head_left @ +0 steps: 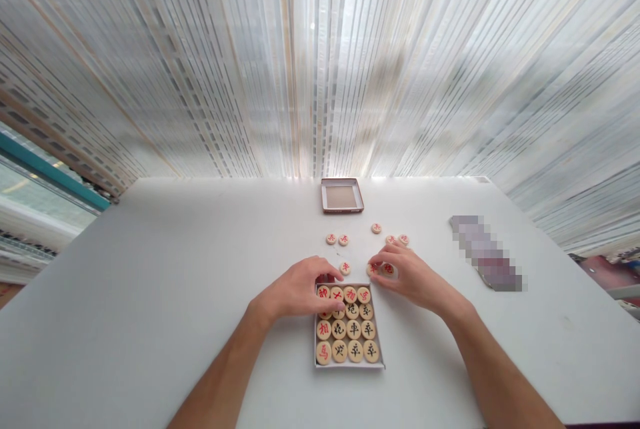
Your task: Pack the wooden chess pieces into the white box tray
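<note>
An open shallow box (350, 367) holds rows of round wooden xiangqi pieces with red or black characters. My left hand (303, 289) is over the box's far left corner, thumb and fingers apart, the thumb above the pieces. Beyond the box's far edge, my right hand (407, 274) has its thumb and index finger closed around a red-marked xiangqi piece (373, 269) at the table surface. Another red piece (388, 269) lies under that hand, partly covered. Between the hands sits a loose red piece (345, 268).
Several more red pieces lie farther back, among them a pair (337, 239), a single piece (376, 228) and one by my right hand (403, 239). A box lid (343, 196) is at the white table's (200, 249) far edge. A blurred flat object (487, 255) lies at right.
</note>
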Tool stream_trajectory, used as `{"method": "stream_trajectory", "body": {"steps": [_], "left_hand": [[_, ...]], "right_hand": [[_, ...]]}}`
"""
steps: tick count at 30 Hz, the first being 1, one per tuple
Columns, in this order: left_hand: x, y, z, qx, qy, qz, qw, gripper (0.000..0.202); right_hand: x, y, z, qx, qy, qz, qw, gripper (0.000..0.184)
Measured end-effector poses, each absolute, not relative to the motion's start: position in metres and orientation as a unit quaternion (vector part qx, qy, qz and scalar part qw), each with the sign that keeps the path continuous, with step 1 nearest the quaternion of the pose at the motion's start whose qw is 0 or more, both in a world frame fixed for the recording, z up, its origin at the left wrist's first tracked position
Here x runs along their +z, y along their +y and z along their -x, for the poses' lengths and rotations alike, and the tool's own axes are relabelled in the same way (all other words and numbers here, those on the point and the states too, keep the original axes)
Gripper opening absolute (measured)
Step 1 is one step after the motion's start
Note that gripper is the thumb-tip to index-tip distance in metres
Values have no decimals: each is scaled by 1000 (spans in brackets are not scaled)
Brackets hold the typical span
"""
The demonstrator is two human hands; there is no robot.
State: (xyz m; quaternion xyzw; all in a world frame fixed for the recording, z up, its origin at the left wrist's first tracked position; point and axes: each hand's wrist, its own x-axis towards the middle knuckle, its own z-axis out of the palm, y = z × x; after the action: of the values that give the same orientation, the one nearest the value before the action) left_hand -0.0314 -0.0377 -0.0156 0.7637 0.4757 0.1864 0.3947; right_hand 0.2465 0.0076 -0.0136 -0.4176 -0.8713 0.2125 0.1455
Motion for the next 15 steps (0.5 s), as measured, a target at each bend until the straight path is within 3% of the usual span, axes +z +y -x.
{"method": "stream_trajectory", "body": {"steps": [15], "left_hand": [[-20, -38, 30, 200, 473, -764, 390, 26]], "right_hand": [[-14, 2, -236, 261, -846, 389, 255, 13]]}}
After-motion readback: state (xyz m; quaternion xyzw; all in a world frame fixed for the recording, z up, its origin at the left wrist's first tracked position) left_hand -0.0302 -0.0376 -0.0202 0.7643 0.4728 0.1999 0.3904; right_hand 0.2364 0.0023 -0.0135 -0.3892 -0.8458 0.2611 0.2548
